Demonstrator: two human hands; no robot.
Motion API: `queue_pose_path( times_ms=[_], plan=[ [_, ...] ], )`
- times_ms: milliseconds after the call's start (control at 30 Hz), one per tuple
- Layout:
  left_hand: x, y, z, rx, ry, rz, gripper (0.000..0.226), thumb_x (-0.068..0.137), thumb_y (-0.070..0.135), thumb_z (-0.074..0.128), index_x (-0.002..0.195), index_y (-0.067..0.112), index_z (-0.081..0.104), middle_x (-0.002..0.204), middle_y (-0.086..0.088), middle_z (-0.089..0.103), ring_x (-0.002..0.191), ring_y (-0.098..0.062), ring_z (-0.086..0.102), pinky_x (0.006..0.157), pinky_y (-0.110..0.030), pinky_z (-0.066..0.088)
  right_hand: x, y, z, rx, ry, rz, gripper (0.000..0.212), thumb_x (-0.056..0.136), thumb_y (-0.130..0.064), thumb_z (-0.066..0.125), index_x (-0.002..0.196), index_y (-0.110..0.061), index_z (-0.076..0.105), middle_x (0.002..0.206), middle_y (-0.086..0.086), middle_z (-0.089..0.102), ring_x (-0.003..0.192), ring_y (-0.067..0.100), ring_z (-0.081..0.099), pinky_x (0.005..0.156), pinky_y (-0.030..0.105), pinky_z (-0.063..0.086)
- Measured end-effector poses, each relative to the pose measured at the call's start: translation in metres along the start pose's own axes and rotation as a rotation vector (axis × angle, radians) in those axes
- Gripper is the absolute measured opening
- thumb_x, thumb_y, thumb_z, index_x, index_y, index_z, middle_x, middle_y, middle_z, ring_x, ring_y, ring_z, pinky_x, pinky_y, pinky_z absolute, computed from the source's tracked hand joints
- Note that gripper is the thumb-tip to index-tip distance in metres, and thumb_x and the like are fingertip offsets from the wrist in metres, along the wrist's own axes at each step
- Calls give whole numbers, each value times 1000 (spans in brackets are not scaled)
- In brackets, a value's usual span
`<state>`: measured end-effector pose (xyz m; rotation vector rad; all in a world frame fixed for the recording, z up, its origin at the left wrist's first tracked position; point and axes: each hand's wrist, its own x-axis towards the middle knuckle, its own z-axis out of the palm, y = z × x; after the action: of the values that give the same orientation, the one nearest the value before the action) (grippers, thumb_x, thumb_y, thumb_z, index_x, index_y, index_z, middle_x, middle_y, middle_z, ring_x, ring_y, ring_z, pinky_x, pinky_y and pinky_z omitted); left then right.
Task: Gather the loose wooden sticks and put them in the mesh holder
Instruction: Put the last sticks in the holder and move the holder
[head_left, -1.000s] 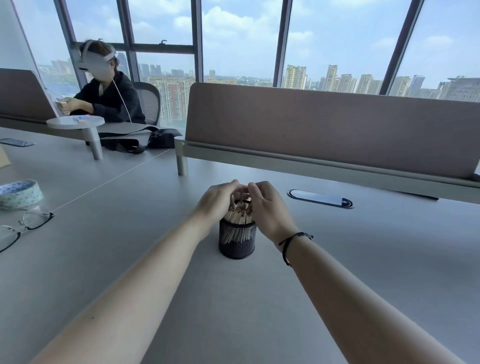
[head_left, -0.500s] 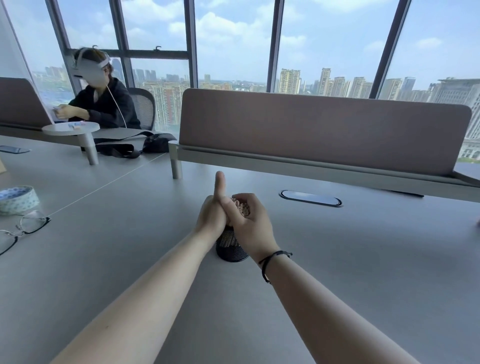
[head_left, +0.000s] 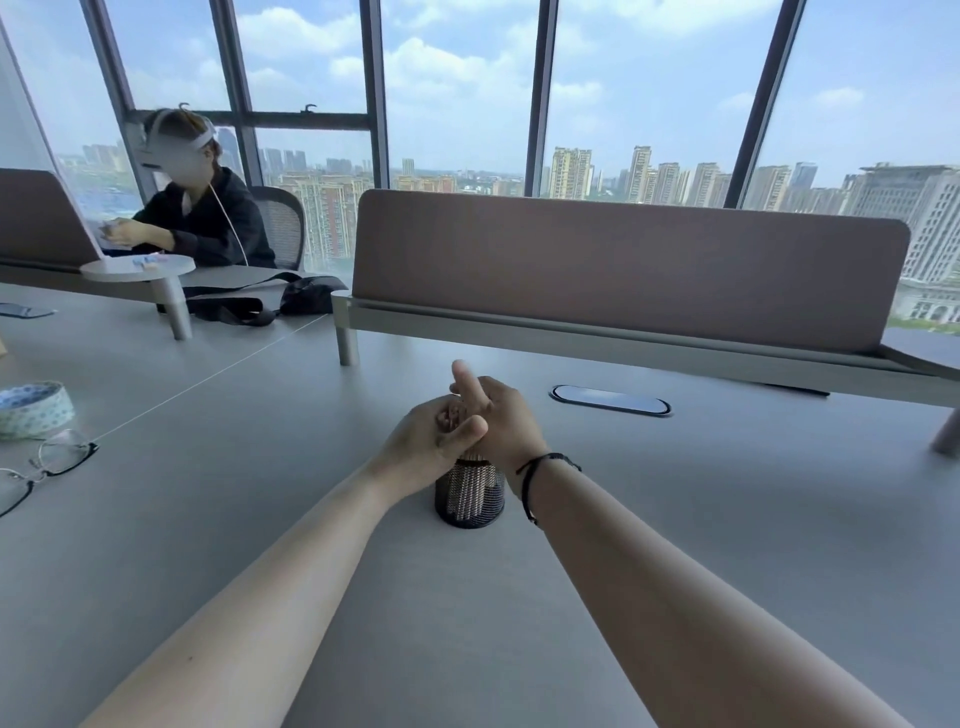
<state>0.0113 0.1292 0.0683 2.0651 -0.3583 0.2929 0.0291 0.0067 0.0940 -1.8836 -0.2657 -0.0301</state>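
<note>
A black mesh holder (head_left: 469, 493) stands upright on the grey desk (head_left: 260, 467), with pale wooden sticks showing through its mesh. The tops of the wooden sticks (head_left: 451, 415) peek out between my hands above the rim. My left hand (head_left: 421, 447) curls around the bundle from the left, its thumb lying across to the right. My right hand (head_left: 506, 421) presses on the bundle from the right, with one finger raised. A black cord sits on my right wrist. Most of the stick tops are hidden by my fingers.
Glasses (head_left: 36, 467) and a patterned tape roll (head_left: 34, 408) lie at the left. A cable port (head_left: 610, 400) sits behind the holder. A brown divider panel (head_left: 623, 265) runs across the back. A person with a headset (head_left: 192, 208) sits at the far left.
My hands have shifted over the sticks: the left thumb, pointing up before, now lies across the bundle, and a right finger now sticks up. The holder stays in place.
</note>
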Motion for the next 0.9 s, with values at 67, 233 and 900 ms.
queue_pose_path(
  times_ms=[67, 233, 900],
  plan=[
    [4, 0, -3, -15, -10, -32, 85, 46, 100, 56, 85, 24, 61, 70, 13, 64, 65, 5, 58, 62, -16, 43, -1, -6, -6, 145, -68, 113, 66, 93, -71, 33, 113, -19, 69, 112, 4, 70, 107, 21, 65, 97, 42, 52],
    [8, -14, 3, -20, 28, -108, 67, 49, 51, 93, 108, 33, 67, 101, 9, 75, 95, -9, 72, 92, -43, 56, -10, -3, -15, 391, -19, 108, 65, 94, -71, 30, 128, -27, 63, 126, -1, 63, 120, 14, 57, 106, 40, 43],
    [-44, -36, 35, -240, 122, -232, 68, 62, 23, 73, 125, 36, 51, 118, 12, 67, 110, -3, 64, 89, -21, 50, -44, 96, -5, -66, 46, 25, 83, 56, -29, 90, 122, -30, 41, 113, -14, 67, 99, 1, 67, 85, 23, 53]
  ],
)
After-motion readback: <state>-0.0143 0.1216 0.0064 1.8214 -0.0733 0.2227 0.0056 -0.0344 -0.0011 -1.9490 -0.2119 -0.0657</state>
